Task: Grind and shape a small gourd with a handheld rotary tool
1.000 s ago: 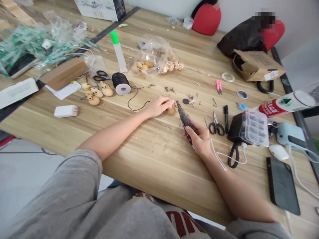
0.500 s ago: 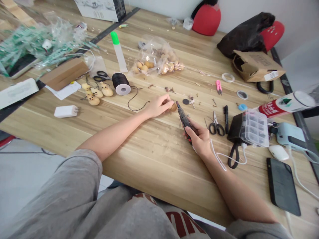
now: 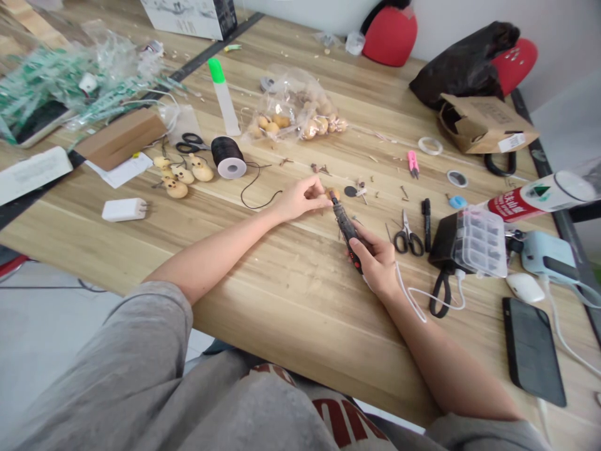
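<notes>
My right hand [image 3: 377, 262] is wrapped round a black rotary tool [image 3: 346, 227], its sanding tip pointing up and left. With thumb and fingers pinched, my left hand [image 3: 300, 199] holds a small tan gourd [image 3: 333, 192], mostly hidden behind the fingers and the tip. The tip appears to touch the gourd. To the left of that hand, a spool of black cord [image 3: 228, 158] trails a loose end. Several small gourds with drawn faces [image 3: 176, 188] lie further left.
Plastic bags of small gourds [image 3: 282, 119] lie at the back. Black-handled scissors [image 3: 408, 238], a black marker [image 3: 426, 224] and a clear compartment box [image 3: 481, 241] stand right of the tool. A white cable [image 3: 417, 307] runs beside my right wrist. A phone [image 3: 534, 351] lies near the right edge.
My left hand has turned the gourd slightly, its thumb now stretched further right. The rotary tool's tip has shifted slightly left, closer to the fingers. My right hand has barely moved.
</notes>
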Available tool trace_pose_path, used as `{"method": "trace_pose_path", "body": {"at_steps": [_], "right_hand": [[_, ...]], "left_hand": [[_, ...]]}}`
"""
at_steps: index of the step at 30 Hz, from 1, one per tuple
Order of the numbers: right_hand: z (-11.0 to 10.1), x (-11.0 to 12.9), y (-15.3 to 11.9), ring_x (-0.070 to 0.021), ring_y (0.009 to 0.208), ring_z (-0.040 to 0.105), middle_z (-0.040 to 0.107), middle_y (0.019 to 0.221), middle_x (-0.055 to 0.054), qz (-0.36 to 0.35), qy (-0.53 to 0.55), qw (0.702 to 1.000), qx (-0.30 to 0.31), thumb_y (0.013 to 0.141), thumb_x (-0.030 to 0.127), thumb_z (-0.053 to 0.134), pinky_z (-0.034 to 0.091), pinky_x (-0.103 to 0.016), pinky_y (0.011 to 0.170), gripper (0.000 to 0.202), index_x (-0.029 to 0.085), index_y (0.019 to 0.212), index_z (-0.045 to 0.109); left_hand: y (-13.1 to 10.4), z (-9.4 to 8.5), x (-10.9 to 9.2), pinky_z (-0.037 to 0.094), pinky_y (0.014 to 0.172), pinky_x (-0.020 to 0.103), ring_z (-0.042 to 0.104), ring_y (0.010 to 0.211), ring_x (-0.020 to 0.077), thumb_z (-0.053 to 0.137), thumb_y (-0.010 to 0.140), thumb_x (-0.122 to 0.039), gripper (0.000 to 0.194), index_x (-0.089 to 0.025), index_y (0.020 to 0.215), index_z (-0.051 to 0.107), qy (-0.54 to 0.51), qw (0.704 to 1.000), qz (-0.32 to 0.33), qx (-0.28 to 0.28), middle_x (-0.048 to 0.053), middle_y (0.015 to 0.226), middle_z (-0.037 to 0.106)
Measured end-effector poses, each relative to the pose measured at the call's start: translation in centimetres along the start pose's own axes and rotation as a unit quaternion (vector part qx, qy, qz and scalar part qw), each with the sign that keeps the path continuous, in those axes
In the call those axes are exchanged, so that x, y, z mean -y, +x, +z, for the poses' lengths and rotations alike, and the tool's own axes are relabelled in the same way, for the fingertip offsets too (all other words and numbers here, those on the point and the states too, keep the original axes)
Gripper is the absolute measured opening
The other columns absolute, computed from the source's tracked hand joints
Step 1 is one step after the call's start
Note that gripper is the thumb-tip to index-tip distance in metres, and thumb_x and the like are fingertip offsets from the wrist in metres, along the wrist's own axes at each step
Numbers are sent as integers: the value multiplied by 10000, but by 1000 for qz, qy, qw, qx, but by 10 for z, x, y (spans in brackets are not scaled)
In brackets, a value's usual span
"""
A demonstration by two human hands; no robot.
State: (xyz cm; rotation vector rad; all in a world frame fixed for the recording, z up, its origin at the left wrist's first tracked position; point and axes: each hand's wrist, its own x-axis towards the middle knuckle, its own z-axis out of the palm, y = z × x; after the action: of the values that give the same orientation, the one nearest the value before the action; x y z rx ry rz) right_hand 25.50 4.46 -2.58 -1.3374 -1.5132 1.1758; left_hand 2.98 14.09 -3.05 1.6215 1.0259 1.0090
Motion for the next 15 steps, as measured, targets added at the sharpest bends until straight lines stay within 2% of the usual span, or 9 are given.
{"method": "trace_pose_path", "body": {"at_steps": [15], "right_hand": [[1, 4, -1, -129, 480, 492, 578, 587, 18, 0, -5, 1000, 2, 855, 453, 623, 411, -269, 473, 514, 173, 1278, 708]], "left_hand": [[0, -2, 4, 405, 566, 250, 560, 552, 95, 800, 716, -576, 483, -200, 781, 504, 9, 1000, 6, -11, -36, 596, 604]]}}
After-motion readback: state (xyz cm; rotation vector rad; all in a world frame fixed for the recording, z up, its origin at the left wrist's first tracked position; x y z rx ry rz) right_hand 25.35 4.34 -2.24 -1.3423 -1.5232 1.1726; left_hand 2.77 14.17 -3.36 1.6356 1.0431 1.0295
